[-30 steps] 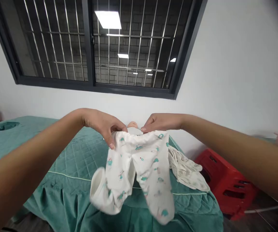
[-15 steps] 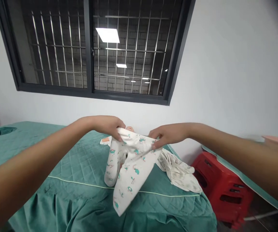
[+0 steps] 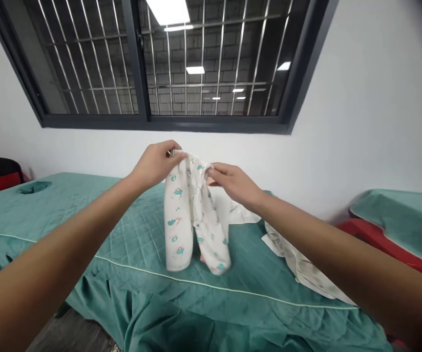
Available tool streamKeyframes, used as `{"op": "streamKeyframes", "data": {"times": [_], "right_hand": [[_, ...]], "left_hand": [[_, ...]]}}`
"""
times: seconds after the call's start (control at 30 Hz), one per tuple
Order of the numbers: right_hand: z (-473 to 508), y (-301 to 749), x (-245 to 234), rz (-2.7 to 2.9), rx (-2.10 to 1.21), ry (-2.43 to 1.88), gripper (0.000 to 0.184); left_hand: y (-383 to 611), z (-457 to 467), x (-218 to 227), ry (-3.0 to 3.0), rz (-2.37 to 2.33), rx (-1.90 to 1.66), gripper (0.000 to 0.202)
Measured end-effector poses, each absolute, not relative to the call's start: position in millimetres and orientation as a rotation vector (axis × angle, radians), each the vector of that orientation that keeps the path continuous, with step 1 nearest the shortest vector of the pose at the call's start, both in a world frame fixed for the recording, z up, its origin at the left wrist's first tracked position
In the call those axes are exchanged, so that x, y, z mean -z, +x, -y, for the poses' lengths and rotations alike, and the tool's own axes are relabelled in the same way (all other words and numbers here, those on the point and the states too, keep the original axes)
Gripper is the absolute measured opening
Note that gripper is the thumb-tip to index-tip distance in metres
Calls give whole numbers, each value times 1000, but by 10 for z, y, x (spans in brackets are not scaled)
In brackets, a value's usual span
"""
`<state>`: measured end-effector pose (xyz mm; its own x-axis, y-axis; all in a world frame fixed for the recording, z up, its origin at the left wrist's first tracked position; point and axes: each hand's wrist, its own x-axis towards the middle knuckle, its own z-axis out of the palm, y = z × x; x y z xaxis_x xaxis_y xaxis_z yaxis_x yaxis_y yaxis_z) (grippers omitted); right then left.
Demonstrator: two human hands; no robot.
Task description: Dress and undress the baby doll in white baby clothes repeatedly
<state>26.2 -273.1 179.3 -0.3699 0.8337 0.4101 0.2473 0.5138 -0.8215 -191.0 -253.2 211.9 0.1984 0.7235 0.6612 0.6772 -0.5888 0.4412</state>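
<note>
A pair of white baby pants [image 3: 179, 210] with a green and pink print hangs upright by its waistband, both legs dangling over the bed. My left hand [image 3: 161, 159] pinches the waistband at its left end. At the other end, my right hand [image 3: 233, 181] grips the waistband between thumb and fingers. Behind the pants lies what looks like a doll in a white top [image 3: 220, 200], mostly hidden by the pants and my right hand. A sleeve [image 3: 245, 215] of that top sticks out to the right.
The bed has a green quilted cover [image 3: 130, 244] with a face hole [image 3: 35, 187] at its left end. A crumpled pale printed garment [image 3: 309, 269] lies at the right, partly behind my forearm. Red stools [image 3: 365, 230] stand beyond it. A barred window [image 3: 211, 63] is in the wall.
The pants have been raised and turned, so both legs now hang down side by side. My hands have come closer together and higher. The camera view has shifted.
</note>
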Motion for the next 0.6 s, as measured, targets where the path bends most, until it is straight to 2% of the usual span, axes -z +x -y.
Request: {"op": "streamKeyframes", "data": {"times": [0.17,0.27,0.4,0.5,0.6], "right_hand": [[2445,141,-1606,1950,-676,-894,33],[2417,183,-1223,2211,-525,-1035,34],[2287,352,-600,2573,-534,-1214,35],[1964,537,-271,2482,-366,-1233,37],[1463,742,-76,2252,-159,-1315,45]], "left_hand": [[-2115,2309,-1868,2138,-1287,-1589,30],[-2186,2189,-1448,2040,-1134,-1420,32],[-2139,2027,-629,1844,-1217,-1006,40],[-1983,1909,-115,1634,-1161,-936,36],[-1753,1795,118,1305,-1123,-1012,28]]}}
